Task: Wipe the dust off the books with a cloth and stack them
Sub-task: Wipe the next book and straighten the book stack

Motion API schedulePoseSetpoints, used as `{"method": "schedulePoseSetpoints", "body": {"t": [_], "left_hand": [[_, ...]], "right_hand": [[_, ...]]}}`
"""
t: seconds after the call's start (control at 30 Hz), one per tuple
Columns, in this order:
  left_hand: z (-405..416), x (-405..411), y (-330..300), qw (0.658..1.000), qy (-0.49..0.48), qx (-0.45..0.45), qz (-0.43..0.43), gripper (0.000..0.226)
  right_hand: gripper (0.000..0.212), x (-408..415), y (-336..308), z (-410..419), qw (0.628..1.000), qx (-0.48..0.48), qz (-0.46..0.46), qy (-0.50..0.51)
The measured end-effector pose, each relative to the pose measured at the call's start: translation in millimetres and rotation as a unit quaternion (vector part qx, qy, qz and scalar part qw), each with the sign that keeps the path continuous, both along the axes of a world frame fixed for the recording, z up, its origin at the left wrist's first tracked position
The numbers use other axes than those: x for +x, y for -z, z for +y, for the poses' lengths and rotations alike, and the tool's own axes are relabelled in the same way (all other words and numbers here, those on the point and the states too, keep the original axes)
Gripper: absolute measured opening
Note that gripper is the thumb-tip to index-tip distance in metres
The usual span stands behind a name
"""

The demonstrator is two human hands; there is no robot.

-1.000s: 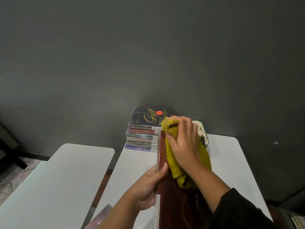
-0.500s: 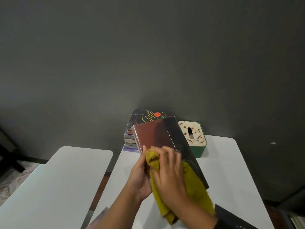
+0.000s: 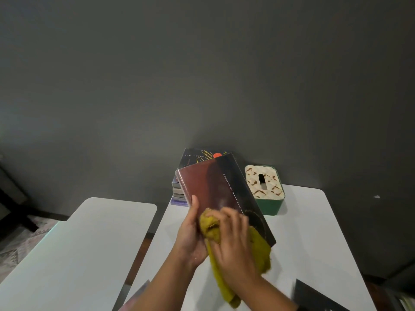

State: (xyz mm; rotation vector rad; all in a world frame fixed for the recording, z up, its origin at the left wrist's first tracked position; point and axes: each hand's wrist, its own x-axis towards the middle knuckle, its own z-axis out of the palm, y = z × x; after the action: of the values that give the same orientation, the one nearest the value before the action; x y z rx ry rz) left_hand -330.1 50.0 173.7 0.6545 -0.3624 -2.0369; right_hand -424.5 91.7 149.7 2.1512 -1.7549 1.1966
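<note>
A dark red and black book is held tilted above the white table, its cover facing me. My left hand grips its lower left edge, thumb lying on the cover. My right hand holds a yellow-green cloth bunched against the lower part of the cover; the cloth's tail hangs down under my wrist. Behind the book, a stack of several books sits at the table's far edge, topped by a black book with gold lettering.
A green tissue box with a patterned cream top stands right of the stack. A dark book corner lies at the near right. A second white table sits to the left, across a narrow gap. A dark grey wall is behind.
The book has turned from edge-on to cover facing me. My right hand slid the cloth from the far end down to the near end, and the left hand's grip shifted along the edge.
</note>
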Motion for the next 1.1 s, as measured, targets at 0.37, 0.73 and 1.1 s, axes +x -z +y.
{"method": "schedulePoseSetpoints", "body": {"t": [0.37,0.73,1.1], "left_hand": [[-6.6,5.0,-0.1,1.0,-0.026,-0.004,0.009,0.075],[11.4,2.9,4.0,0.999,0.018,-0.007,-0.037,0.061],[20.7,0.4,6.5,0.995,0.067,-0.047,-0.062,0.053]], "right_hand": [[0.05,-9.6,0.7,-5.2,0.994,0.029,-0.069,0.082],[0.039,-40.1,-26.2,-49.6,0.982,0.062,-0.122,0.131],[0.033,-51.4,-41.0,-72.6,0.99,0.011,-0.064,0.128]]}}
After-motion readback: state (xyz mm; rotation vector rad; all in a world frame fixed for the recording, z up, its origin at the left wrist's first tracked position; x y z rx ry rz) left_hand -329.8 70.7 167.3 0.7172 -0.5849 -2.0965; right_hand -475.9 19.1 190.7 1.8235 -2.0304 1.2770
